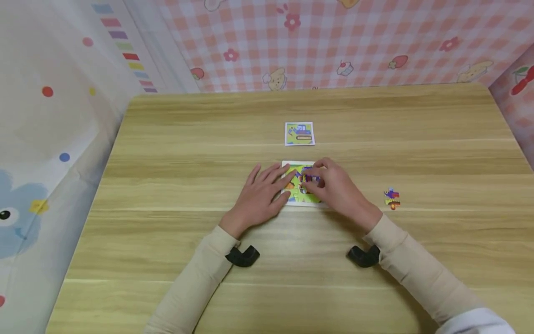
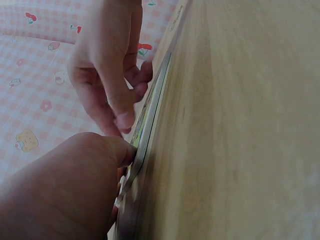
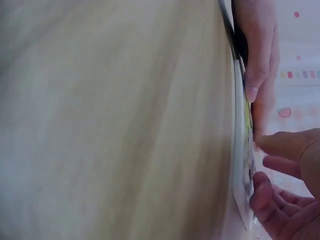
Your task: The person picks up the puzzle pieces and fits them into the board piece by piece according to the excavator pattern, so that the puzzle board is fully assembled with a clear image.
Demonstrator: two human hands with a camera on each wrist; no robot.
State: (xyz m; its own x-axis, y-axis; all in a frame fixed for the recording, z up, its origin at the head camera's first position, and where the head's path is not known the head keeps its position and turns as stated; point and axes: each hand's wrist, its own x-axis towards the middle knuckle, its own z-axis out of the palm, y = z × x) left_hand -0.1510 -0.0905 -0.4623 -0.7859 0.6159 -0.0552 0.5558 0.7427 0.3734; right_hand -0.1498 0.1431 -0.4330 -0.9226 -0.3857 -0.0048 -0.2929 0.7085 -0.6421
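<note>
A jigsaw puzzle board [image 1: 306, 204] with a white border and a green picture lies flat on the table in the head view, partly hidden under both hands. My left hand [image 1: 260, 197] spreads across its left side, fingers straight, thumb at the near-left edge. Over the board's right part, my right hand [image 1: 340, 188] bends its thumb and index finger about a dark, striped puzzle piece [image 1: 307, 178] at the picture's surface. In the right wrist view, the board [image 3: 240, 150] appears edge-on, with the right fingertips [image 3: 261, 192] close against its face.
A small picture card [image 1: 299, 134] showing a blue digger lies beyond the board. Loose colourful puzzle pieces [image 1: 392, 198] lie to the right on the wooden table [image 1: 187, 153]. Black curved wrist mounts [image 1: 244, 256] show by both wrists. A pink checked cloth [image 1: 258, 46] hangs behind.
</note>
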